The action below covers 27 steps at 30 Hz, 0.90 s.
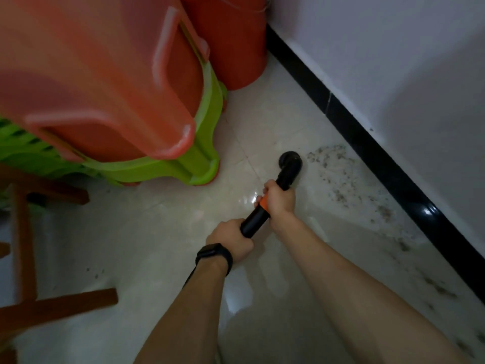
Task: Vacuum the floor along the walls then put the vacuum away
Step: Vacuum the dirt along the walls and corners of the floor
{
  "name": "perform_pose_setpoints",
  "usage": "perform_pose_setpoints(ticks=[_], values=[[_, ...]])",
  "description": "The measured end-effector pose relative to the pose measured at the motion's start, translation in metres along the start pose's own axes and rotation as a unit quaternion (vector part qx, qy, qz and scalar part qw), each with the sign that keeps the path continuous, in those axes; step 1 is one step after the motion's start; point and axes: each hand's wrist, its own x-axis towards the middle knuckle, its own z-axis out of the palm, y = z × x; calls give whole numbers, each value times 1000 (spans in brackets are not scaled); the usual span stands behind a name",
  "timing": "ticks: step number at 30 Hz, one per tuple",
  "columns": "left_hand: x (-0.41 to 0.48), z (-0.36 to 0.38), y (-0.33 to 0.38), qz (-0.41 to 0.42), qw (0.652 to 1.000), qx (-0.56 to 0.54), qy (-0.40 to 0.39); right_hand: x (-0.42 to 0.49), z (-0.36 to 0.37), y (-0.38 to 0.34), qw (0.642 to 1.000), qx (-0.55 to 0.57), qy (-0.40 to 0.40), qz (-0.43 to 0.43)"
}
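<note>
A black vacuum tube (288, 171) with an orange band points down at the pale tiled floor (168, 232). Its round black nozzle sits on the tiles just left of a patch of dark dust and crumbs (338, 177). My right hand (278, 198) grips the tube by the orange band, closer to the nozzle. My left hand (232, 239), with a black watch on the wrist, grips the tube's rear end. The crumbs spread along the black baseboard (367, 143) under the white wall (393, 61).
Stacked orange and green plastic stools (126, 101) fill the upper left, close to the nozzle. An orange bucket (231, 40) stands in the corner behind them. Brown wooden furniture legs (23, 245) stand at the left edge. More specks lie along the baseboard at the lower right.
</note>
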Motion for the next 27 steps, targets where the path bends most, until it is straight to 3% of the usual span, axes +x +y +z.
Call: perform_pose_setpoints(ticks=[4, 7, 13, 16, 21, 27], values=[[36, -2, 19, 52, 998, 16, 26, 29, 1, -22, 999, 25, 4, -28], [50, -2, 28, 74, 996, 20, 51, 41, -1, -38, 998, 44, -39, -12], [55, -9, 24, 51, 995, 15, 88, 27, 6, -48, 989, -68, -123, 37], [57, -14, 9, 42, 995, -6, 88, 21, 23, -36, 988, -65, -136, 38], [50, -20, -28, 46, 998, -44, 16, 7, 35, -1, 993, -62, -97, 16], [33, 8, -39, 59, 997, -32, -39, -12, 0, 34, 999, -22, -17, -34]])
